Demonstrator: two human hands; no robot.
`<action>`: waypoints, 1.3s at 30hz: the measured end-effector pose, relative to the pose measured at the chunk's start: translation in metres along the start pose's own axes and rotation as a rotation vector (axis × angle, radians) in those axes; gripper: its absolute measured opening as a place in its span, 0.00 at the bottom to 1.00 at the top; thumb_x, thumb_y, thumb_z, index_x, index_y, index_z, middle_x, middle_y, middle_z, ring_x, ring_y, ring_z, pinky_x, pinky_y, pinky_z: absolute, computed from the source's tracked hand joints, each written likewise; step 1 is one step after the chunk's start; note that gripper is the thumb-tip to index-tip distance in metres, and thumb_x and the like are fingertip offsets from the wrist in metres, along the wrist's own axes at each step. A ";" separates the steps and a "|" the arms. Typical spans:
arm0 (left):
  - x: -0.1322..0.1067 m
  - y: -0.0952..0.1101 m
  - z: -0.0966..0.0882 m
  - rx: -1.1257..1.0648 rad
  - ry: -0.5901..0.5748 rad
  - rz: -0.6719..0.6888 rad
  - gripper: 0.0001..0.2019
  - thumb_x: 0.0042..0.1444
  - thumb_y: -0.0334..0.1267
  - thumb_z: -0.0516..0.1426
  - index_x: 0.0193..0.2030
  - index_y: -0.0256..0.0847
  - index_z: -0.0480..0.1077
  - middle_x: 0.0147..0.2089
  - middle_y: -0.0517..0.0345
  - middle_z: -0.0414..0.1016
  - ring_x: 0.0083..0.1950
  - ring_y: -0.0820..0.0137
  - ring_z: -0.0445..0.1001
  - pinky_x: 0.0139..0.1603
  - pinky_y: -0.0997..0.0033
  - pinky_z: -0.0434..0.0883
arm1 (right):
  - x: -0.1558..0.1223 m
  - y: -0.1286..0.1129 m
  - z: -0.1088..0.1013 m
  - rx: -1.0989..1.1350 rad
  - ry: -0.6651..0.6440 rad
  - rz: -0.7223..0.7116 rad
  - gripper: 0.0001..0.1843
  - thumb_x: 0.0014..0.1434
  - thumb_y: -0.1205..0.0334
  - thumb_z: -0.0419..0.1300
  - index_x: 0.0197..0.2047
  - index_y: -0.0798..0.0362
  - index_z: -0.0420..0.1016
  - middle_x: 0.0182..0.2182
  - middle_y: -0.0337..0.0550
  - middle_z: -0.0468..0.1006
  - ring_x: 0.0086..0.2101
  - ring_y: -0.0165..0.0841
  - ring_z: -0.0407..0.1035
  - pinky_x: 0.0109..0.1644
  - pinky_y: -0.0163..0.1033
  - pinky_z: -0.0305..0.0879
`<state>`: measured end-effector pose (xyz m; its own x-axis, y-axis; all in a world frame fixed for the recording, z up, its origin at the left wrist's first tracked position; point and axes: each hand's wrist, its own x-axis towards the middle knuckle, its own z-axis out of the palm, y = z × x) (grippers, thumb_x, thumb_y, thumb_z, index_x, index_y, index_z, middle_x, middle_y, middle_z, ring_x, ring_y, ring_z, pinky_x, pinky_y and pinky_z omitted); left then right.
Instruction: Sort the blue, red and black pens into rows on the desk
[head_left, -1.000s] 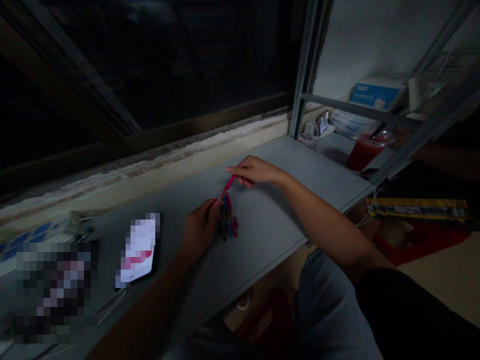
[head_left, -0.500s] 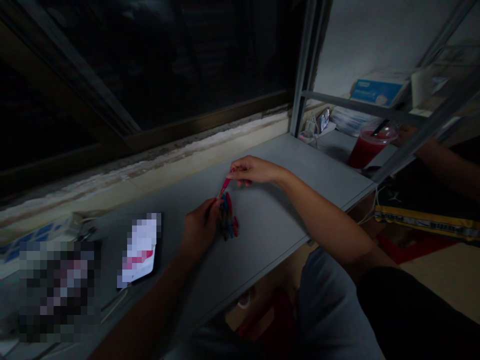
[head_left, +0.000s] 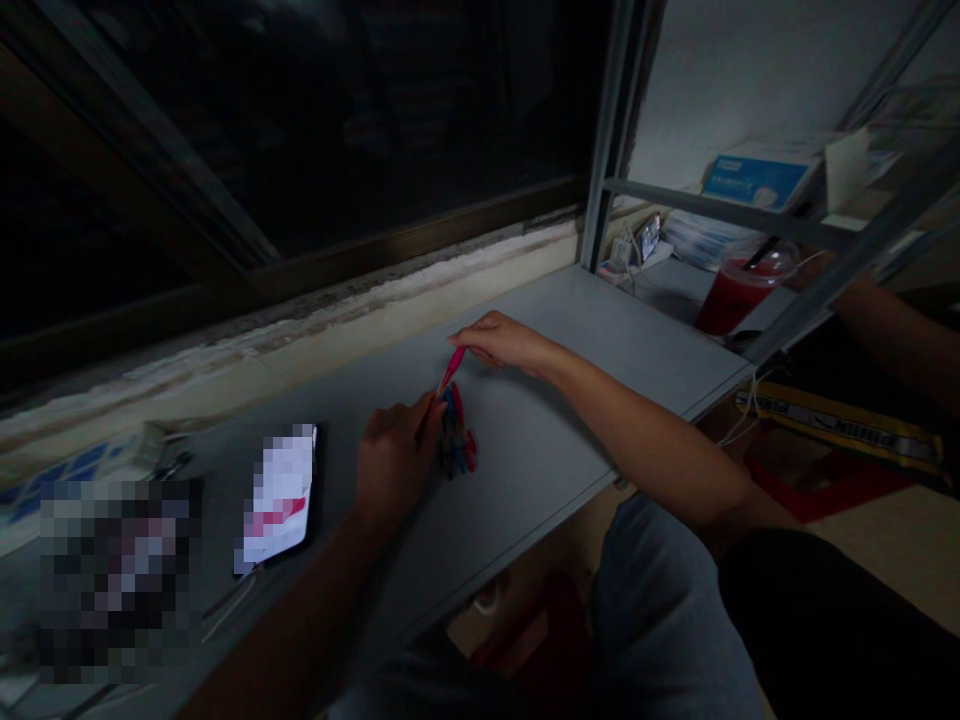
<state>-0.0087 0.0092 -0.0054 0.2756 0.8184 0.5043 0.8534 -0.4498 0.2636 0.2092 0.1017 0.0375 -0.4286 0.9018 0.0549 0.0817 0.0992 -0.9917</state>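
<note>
1. Two bare hands reach over a flat gray table (head_left: 570, 340).
2. The right hand (head_left: 502, 343) pinches a thin pink plastic stick (head_left: 451, 369).
3. The left hand (head_left: 395, 465) curls just left of a small pile of red and blue plastic clips (head_left: 456, 440). I cannot tell if it holds anything.
4. A black phone (head_left: 281, 495) lies left of that hand.

A pink plastic clip (head_left: 451, 370) tops a blue-and-red clip pile (head_left: 457, 440).

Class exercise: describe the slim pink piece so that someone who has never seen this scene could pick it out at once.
Start at the long grey desk. Near its middle lies a small heap of blue and red plastic pieces. Just above it, the slim pink plastic piece is pinched in the right hand, raised above the desk.
</note>
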 end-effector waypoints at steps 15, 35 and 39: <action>-0.010 0.023 0.000 -0.363 -0.182 0.384 0.07 0.71 0.41 0.60 0.48 0.41 0.77 0.41 0.53 0.80 0.44 0.65 0.78 0.47 0.67 0.76 | 0.003 0.008 0.000 -0.307 -0.104 -0.085 0.23 0.66 0.53 0.63 0.22 0.56 0.70 0.16 0.35 0.71 0.17 0.22 0.61 0.26 0.30 0.58; -0.010 0.028 0.002 -0.427 -0.304 0.441 0.09 0.73 0.33 0.55 0.55 0.40 0.73 0.47 0.51 0.79 0.50 0.64 0.76 0.53 0.64 0.75 | -0.002 0.002 -0.007 -0.510 -0.174 -0.025 0.21 0.64 0.54 0.62 0.23 0.58 0.75 0.17 0.37 0.73 0.19 0.23 0.63 0.30 0.33 0.59; -0.010 0.029 0.002 -0.394 -0.285 0.439 0.08 0.73 0.33 0.54 0.52 0.40 0.73 0.44 0.51 0.79 0.48 0.64 0.76 0.51 0.63 0.76 | -0.004 -0.002 -0.007 -0.589 -0.144 0.009 0.21 0.66 0.56 0.61 0.24 0.58 0.76 0.18 0.38 0.74 0.19 0.23 0.63 0.31 0.33 0.60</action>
<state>0.0141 -0.0110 -0.0041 0.7142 0.5675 0.4097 0.4241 -0.8165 0.3917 0.2165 0.1008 0.0404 -0.5400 0.8416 -0.0107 0.5524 0.3448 -0.7590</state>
